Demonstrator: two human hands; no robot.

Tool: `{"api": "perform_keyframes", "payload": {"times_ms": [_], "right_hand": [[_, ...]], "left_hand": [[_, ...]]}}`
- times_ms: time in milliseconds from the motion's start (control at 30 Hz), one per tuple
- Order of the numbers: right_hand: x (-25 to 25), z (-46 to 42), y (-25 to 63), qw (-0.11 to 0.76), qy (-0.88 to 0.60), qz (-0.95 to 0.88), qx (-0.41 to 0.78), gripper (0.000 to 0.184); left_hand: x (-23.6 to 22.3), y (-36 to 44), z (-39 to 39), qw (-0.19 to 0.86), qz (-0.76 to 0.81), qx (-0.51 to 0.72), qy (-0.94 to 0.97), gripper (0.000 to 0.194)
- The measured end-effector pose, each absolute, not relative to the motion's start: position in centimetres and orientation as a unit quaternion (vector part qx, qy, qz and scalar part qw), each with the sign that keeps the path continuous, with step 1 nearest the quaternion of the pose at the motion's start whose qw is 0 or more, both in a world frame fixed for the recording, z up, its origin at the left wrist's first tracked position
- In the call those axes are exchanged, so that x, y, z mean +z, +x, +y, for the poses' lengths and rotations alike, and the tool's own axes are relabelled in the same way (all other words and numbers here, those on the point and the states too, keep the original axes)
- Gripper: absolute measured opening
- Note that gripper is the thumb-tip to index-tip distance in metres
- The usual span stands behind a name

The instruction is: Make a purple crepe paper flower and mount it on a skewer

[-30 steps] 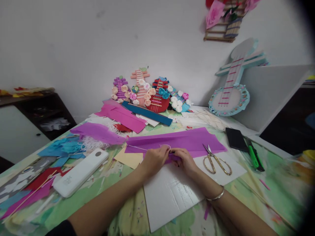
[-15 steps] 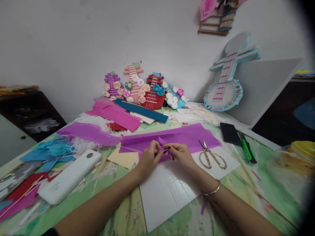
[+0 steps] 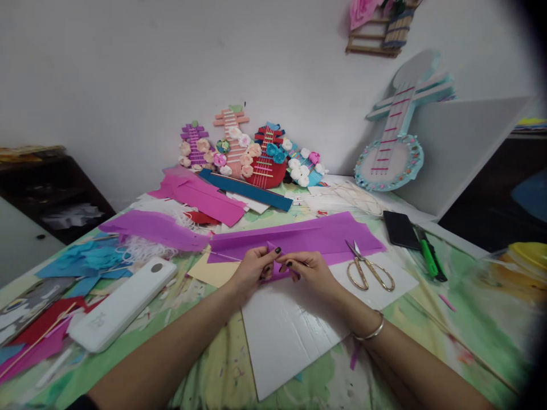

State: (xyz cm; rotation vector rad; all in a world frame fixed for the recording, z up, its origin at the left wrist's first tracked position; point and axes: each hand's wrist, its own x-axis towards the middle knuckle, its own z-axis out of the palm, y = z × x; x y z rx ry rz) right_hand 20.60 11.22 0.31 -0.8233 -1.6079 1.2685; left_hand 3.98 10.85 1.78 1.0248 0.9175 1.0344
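Over a white board [image 3: 290, 336], both my hands meet with fingertips pinched together. My left hand [image 3: 254, 269] is closed on a small piece of purple paper [image 3: 270, 246], whose tip pokes up above the fingers. A thin pale stick [image 3: 224, 257] runs out to the left from under that hand. My right hand [image 3: 310, 270] is closed too, its thumb and forefinger on the same purple piece; the rest of it is hidden by the fingers. Behind the hands lies a long sheet of purple crepe paper [image 3: 329, 233]. Gold-handled scissors [image 3: 363, 266] rest slightly open to the right.
A white power bank [image 3: 123, 304], blue paper scraps [image 3: 81, 262] and white yarn [image 3: 145, 253] lie at left. At right are a green cutter [image 3: 428, 256], a black flat object [image 3: 400, 230] and a yellow-lidded tub [image 3: 530, 259]. Paper instruments [image 3: 269, 168] stand by the wall.
Both hands have shifted slightly left together, with the purple piece between them. My left thumb has moved up and now points upward beside the paper.
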Motion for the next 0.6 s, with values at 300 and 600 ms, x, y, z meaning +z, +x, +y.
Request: {"api": "perform_keyframes", "payload": {"times_ms": [300, 600], "right_hand": [[0.78, 11.12, 20.46, 0.509, -0.343, -0.563, 0.554, 0.032], [0.78, 10.98, 20.31, 0.496, -0.378, -0.592, 0.51, 0.027]], "left_hand": [[1.45, 4.1, 11.1, 0.63, 0.372, 0.498, 0.466, 0.03], [1.34, 4.17, 10.67, 0.601, 0.406, 0.465, 0.507, 0.022]]}}
